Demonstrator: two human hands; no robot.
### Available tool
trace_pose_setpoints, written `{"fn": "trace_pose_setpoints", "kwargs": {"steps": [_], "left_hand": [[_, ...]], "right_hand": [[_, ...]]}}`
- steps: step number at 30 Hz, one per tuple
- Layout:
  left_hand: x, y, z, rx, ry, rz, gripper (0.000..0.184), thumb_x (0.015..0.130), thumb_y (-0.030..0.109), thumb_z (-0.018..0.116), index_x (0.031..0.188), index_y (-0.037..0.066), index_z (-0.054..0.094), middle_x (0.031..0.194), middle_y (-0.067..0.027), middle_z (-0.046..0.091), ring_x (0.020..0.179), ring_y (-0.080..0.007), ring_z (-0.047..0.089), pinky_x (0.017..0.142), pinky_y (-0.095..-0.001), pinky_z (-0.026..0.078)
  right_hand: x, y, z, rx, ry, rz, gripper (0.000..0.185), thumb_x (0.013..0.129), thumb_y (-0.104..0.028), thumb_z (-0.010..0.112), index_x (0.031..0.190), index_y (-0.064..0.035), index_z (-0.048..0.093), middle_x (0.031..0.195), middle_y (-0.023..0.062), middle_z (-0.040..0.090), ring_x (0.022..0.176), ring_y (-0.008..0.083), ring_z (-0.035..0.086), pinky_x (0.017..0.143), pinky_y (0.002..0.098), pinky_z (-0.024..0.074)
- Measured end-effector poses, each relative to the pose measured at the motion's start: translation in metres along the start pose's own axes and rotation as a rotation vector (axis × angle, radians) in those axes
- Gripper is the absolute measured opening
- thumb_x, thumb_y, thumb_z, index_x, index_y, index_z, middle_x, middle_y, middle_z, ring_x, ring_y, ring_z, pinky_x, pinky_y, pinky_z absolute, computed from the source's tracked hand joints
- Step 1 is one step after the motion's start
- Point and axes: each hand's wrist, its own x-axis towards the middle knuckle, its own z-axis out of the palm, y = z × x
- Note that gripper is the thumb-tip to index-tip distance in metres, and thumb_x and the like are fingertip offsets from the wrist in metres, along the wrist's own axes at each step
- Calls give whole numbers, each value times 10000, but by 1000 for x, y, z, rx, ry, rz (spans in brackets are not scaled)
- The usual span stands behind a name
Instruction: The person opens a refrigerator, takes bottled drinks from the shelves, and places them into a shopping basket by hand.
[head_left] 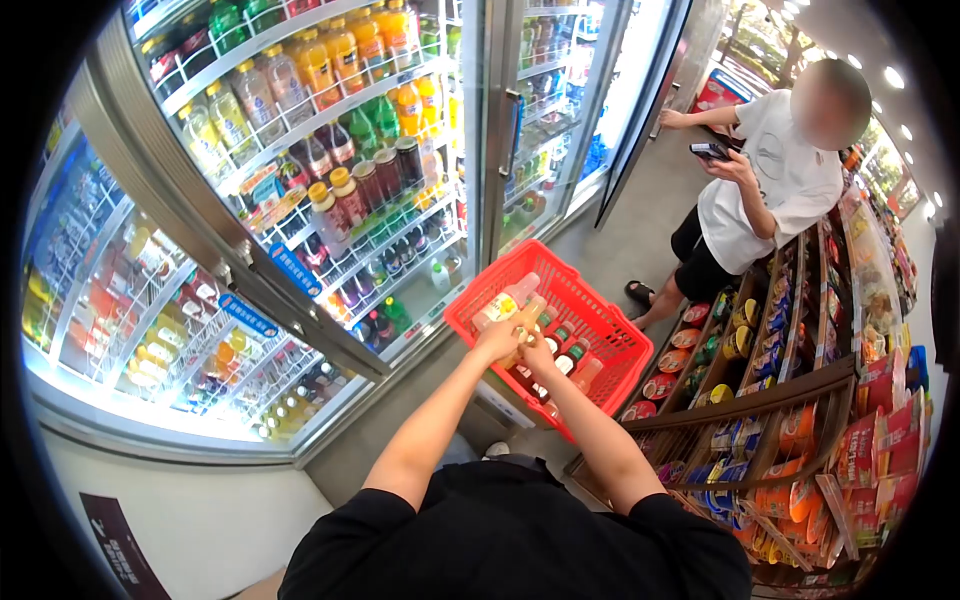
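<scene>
Both of my hands come together over a red plastic shopping basket (625, 345). My left hand (496, 341) and my right hand (538, 352) are closed around a drink bottle with pale orange contents (530, 312). My fingers cover much of it. Beside it in the basket lies a clear bottle with a flowered label (503, 303). Several dark bottles (566, 362) stand or lean inside, close to my right hand. What is under my wrists is partly hidden.
At left, a drinks fridge (300, 130) holds shelves of bottles and cans; a metal-framed glass door (230, 240) slants before it. A person in a white shirt (765, 170) holds a phone (710, 152) by another open fridge door (640, 130). Snack shelves (740, 400) line the right.
</scene>
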Motion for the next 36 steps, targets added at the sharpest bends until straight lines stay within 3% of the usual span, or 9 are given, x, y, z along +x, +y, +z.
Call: {"fn": "trace_pose_setpoints", "kwargs": {"steps": [7, 9, 11, 19, 26, 28, 32, 34, 36], "left_hand": [[-47, 28, -36, -123, 370, 195, 267, 931, 167, 535, 1124, 52, 681, 1006, -187, 703, 960, -305, 683, 844, -380, 516], [-58, 33, -46, -244, 422, 163, 253, 927, 155, 540, 1107, 46, 681, 999, -196, 700, 955, -319, 681, 841, -392, 519], [-68, 29, -56, -349, 541, 133, 225, 943, 140, 530, 1080, 42, 678, 1004, -186, 706, 942, -298, 691, 829, -376, 527], [-164, -17, -141, -537, 863, 59, 226, 975, 127, 529, 1166, 54, 626, 975, -101, 717, 859, -149, 672, 766, -273, 502], [-256, -89, -245, -555, 1329, 29, 339, 930, 91, 592, 1263, 51, 546, 1091, -103, 587, 856, -161, 602, 764, -285, 506], [-259, -125, -271, -487, 1415, 12, 463, 938, 198, 632, 1339, 41, 461, 1203, -133, 502, 980, -202, 548, 839, -317, 485], [-250, -176, -329, -438, 1413, 2, 521, 940, 420, 617, 1219, -16, 556, 1129, -167, 580, 1025, -252, 559, 910, -373, 440], [-251, -177, -356, -557, 1230, 49, 556, 946, 507, 567, 1005, -40, 642, 898, -156, 671, 861, -255, 638, 805, -357, 480], [-244, -169, -367, -422, 1331, -87, 635, 953, 569, 507, 849, -41, 649, 742, -131, 658, 731, -217, 636, 694, -342, 475]], "right_hand": [[-10, -21, 1, -78, 173, -224, 485, 912, -66, 572, 1374, -12, 437, 1031, 96, 599, 784, 142, 593, 628, 263, 517], [-21, -39, 4, 27, 211, -366, 435, 914, -109, 570, 1332, -16, 495, 1190, 149, 619, 983, 186, 634, 763, 279, 547], [-37, -67, 16, 104, 195, -496, 303, 945, -69, 541, 1243, -12, 547, 1078, 99, 614, 887, 145, 627, 710, 272, 524], [-110, -142, 129, 302, -192, -651, 221, 1005, -159, 519, 1164, -17, 580, 1015, 74, 629, 879, 130, 620, 712, 257, 500], [-136, -135, 253, 187, -469, -655, 251, 1005, -181, 524, 1178, -13, 593, 1085, 104, 639, 921, 137, 624, 747, 257, 495], [-150, -135, 278, 177, -505, -645, 241, 1007, -172, 521, 1160, -5, 603, 1066, 99, 639, 914, 135, 620, 747, 255, 494], [-176, -129, 315, 153, -552, -598, 231, 1012, -153, 509, 1148, 6, 606, 1026, 83, 642, 888, 131, 614, 748, 250, 491], [-178, -121, 321, 117, -538, -619, 240, 1015, -165, 497, 1148, -5, 616, 1027, 71, 652, 888, 132, 624, 742, 254, 489], [-183, -114, 323, 77, -518, -612, 243, 1018, -171, 494, 1145, -5, 618, 1021, 68, 655, 882, 127, 624, 744, 256, 489]]}}
